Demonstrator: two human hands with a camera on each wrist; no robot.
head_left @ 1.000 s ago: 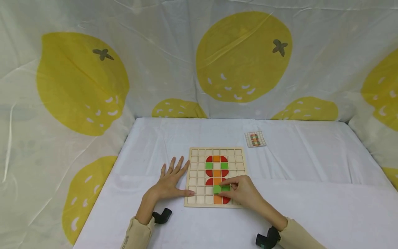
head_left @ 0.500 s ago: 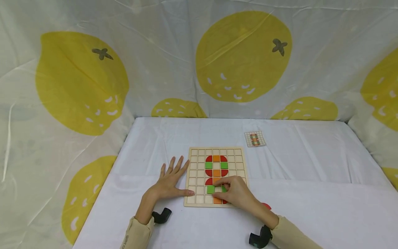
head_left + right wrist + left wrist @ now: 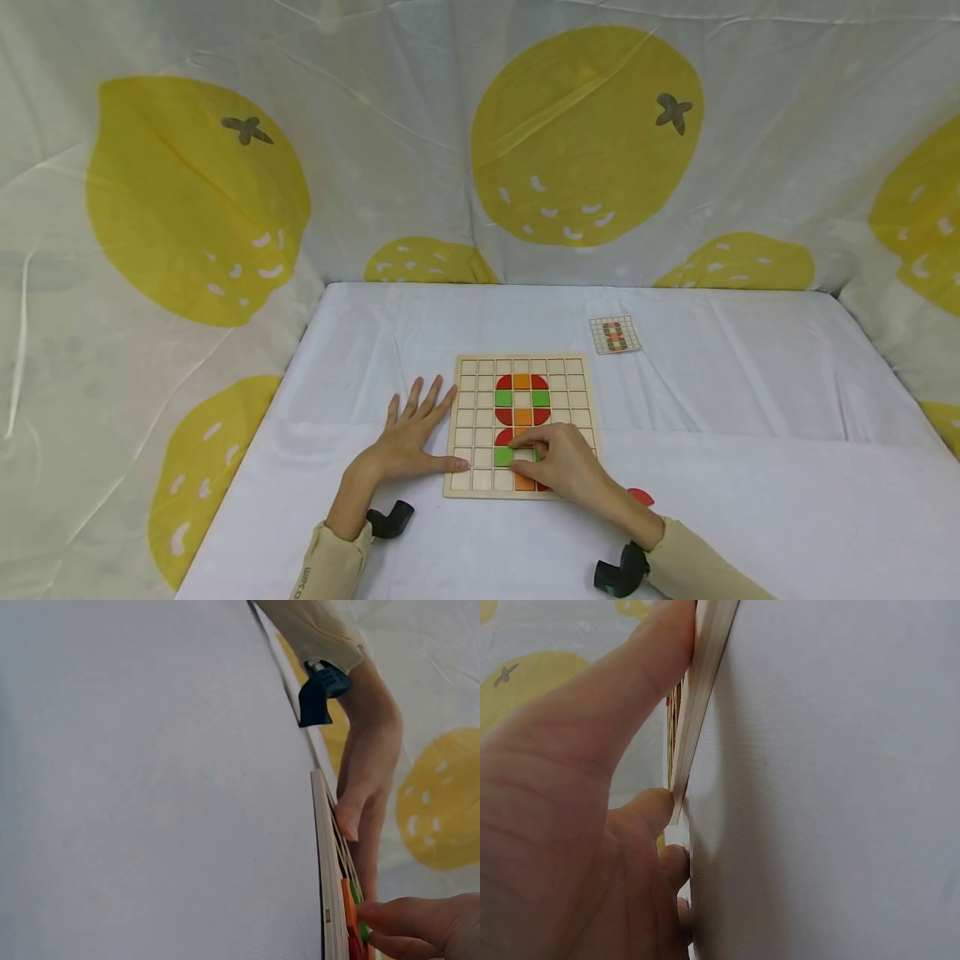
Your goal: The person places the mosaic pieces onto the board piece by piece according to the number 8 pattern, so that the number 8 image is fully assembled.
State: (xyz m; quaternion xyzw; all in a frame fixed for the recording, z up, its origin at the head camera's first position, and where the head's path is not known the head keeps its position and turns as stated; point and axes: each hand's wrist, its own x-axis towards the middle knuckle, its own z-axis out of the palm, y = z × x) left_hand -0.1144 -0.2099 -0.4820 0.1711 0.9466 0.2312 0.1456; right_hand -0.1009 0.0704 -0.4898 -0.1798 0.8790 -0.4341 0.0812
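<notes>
A wooden grid board (image 3: pixel 465 425) lies on the white cloth, with red, orange and green tiles set in its cells. My left hand (image 3: pixel 405 446) is spread flat at the board's left side; its thumb rests on the frame, and a fingertip touches the upper left edge. Over the lower middle of the board, my right hand (image 3: pixel 566 462) pinches a green square tile (image 3: pixel 503 457) at its right side, thumb below and forefinger above. That tile lies in a cell under a red rounded tile (image 3: pixel 503 437). An orange tile (image 3: pixel 349 907) shows beside the right fingertips in the right wrist view. The right hand hides several cells.
A small pattern card (image 3: pixel 615 335) lies behind the board to the right. One loose red tile (image 3: pixel 640 497) sits on the cloth, partly behind the right forearm. Each wrist carries a black device (image 3: pixel 392 520). A lemon-print curtain (image 3: pixel 420 150) stands behind the table.
My right hand has moved left with the green tile, from the middle column to the cell beside it. The loose red tile has come into view. The left hand stays put.
</notes>
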